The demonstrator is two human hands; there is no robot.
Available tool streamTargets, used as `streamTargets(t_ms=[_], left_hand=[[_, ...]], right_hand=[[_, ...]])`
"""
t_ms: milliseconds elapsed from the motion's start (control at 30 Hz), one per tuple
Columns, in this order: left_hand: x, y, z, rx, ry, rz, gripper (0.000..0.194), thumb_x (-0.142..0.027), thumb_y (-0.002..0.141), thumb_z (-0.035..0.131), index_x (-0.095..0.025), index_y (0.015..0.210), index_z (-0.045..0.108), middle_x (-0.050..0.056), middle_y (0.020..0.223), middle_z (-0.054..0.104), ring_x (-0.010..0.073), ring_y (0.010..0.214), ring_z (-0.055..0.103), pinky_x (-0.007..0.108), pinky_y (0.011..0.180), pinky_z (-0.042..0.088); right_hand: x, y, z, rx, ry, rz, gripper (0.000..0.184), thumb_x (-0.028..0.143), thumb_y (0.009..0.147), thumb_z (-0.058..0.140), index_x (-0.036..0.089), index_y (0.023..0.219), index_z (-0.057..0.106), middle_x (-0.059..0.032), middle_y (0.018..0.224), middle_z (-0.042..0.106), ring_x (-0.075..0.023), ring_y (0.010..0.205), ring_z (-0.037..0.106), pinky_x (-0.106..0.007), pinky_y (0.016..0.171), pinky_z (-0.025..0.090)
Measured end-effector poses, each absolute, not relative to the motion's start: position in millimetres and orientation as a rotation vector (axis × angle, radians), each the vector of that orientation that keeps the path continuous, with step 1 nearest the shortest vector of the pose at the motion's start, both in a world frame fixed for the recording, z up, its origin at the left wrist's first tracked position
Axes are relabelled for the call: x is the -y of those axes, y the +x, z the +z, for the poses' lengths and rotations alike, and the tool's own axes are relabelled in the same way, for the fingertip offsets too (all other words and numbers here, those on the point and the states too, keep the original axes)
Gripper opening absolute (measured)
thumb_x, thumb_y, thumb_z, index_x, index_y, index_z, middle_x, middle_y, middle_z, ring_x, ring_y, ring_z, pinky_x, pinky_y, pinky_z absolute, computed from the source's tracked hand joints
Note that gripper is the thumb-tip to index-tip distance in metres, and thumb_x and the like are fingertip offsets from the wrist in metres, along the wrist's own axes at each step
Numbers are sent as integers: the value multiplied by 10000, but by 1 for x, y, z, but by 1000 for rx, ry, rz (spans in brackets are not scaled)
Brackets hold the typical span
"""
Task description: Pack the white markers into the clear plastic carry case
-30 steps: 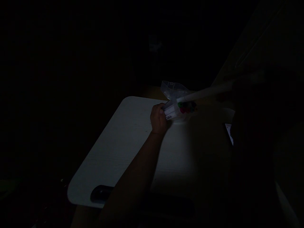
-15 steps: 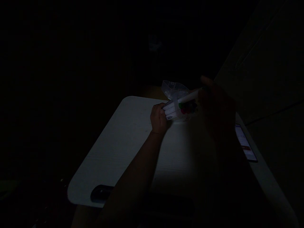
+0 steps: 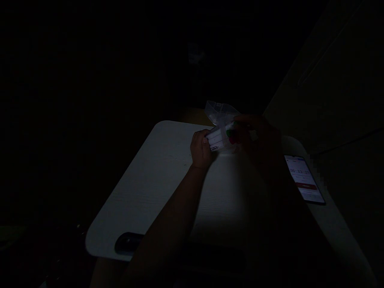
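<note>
Marker (image 3: 229,125) now deeper, at right fingers (image 3: 242,118)

Brings the right hand (image 3: 261,134) from well right of the clear case (image 3: 225,138) to just beside its marker-filled end. Slides the white marker (image 3: 229,125), earlier sticking far out of the case, in to nearly level with the others. Uncovers most of the phone (image 3: 304,180), right of the case, earlier largely behind the right arm.

The left grip (image 3: 200,150) and tapering forearm (image 3: 177,208) are bare; the right arm (image 3: 288,204) is lost in shadow.
</note>
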State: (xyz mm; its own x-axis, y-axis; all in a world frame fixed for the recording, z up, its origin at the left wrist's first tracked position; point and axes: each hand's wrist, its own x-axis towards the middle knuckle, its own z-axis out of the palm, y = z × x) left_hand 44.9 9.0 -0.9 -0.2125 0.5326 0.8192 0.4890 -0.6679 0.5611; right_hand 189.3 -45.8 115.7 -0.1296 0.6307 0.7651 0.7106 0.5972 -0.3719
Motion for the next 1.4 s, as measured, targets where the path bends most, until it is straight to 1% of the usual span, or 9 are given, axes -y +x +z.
streamTargets(t_ms=[267,600,733,833,933,1033,1200,1300,1400], left_hand=[[-11,45,-3,-1226,1943,2111,483,-471,954,211,-166,1008,582,85,910,621,193,864,565,346,766,458],[-11,45,-5,-1260,1834,2051,537,-512,945,215,-143,1019,597,98,925,626,192,867,578,341,785,463],[-8,47,-4,-1242,1755,2011,513,-505,942,243,-158,1028,611,95,950,641,190,894,599,331,808,472],[-5,48,2,-1212,1693,1924,503,-502,934,264,-149,1019,613,107,976,657,194,907,606,321,815,473],[-3,49,9,-1218,1625,1790,490,-477,935,261,-139,936,616,88,864,660,172,802,599,282,735,471],[-4,51,12,-1188,1563,1665,429,-435,930,277,-160,862,599,49,737,628,148,677,569,260,640,453],[-5,53,11,-1109,1559,1624,399,-417,931,260,-196,742,534,16,615,554,141,597,524,263,600,426],[-3,54,11,-1081,1562,1591,376,-421,926,280,-198,738,517,19,645,573,138,617,528,260,615,428],[-1,54,12,-1039,1544,1575,394,-442,929,267,-195,742,511,29,680,595,143,654,549,267,650,443]], right_hand=[[40,190,110,1941,-947,-144,261,294,899,481,184,987,701,-55,994,670,-195,988,590,-357,891,473],[35,198,111,1788,-1000,-155,288,370,900,476,184,1000,673,-90,1010,625,-191,972,587,-384,885,494],[31,207,104,1699,-1217,19,384,437,900,458,166,1127,608,-118,1115,590,-210,1034,590,-417,908,506],[29,210,100,1705,-1288,156,428,513,894,449,205,1166,569,-100,1180,578,-220,1101,579,-425,941,496],[28,209,100,1715,-1295,228,495,569,902,401,235,1252,506,-78,1084,627,-207,1070,606,-393,912,514],[28,206,102,1679,-1339,296,625,613,890,380,197,1355,424,-101,1027,649,-223,1003,634,-393,839,545],[27,205,101,1679,-1344,360,615,612,893,357,184,1321,468,-127,1216,592,-248,1119,590,-452,947,506],[24,208,98,1660,-1384,303,636,618,888,352,171,1325,473,-143,1344,501,-279,1240,503,-511,1057,412],[20,209,96,1683,-1339,273,549,599,893,361,231,1277,501,-93,1371,488,-249,1313,437,-464,1107,373]])
